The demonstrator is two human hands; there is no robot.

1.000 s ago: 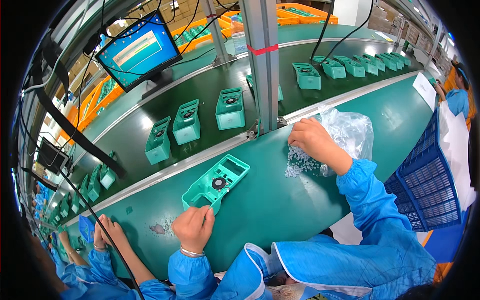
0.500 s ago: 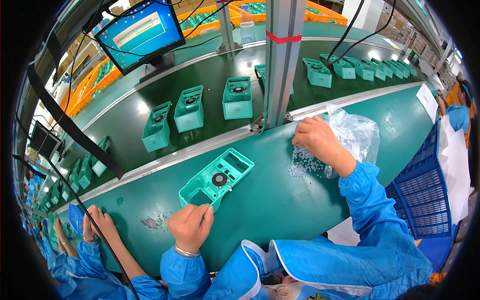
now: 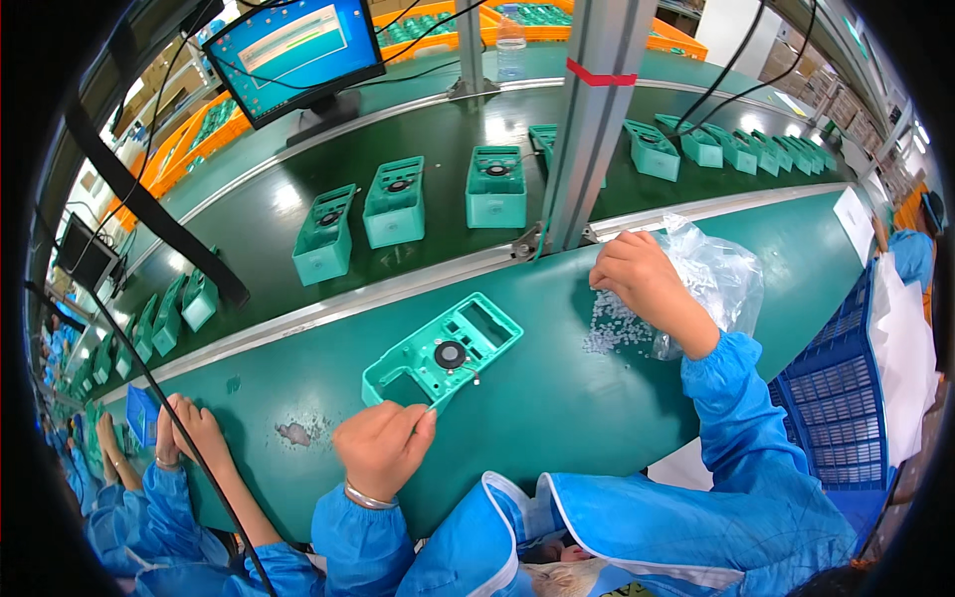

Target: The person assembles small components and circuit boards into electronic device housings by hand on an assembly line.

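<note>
A light green plastic housing [image 3: 473, 343] lies tilted on the bench, with a round black speaker-like part [image 3: 450, 354] inside it and thin wire ends at its near side. My left hand [image 3: 383, 443] is closed, thumb and fingers pinching the housing's near edge. To the right, my right hand [image 3: 642, 279] has its fingers bunched over a pile of tiny pale bluish-grey parts [image 3: 609, 333]. Whatever those fingertips hold is hidden. Beside that hand rests a clear plastic bag [image 3: 734, 284], crumpled, with more pale pieces showing through it.
Beyond the bench edge, a belt [image 3: 438, 254] carries several similar green housings [image 3: 495, 189]. A metal post [image 3: 597, 119] rises at the bench's back edge. Blue crates [image 3: 836, 398] stand at right. At left are a co-worker's hands [image 3: 199, 428] and a black cable [image 3: 169, 408].
The whole view has shifted slightly, so most things appear farther right. My left hand keeps its pinch on the housing, and my right hand stays at the pile of tiny parts.
</note>
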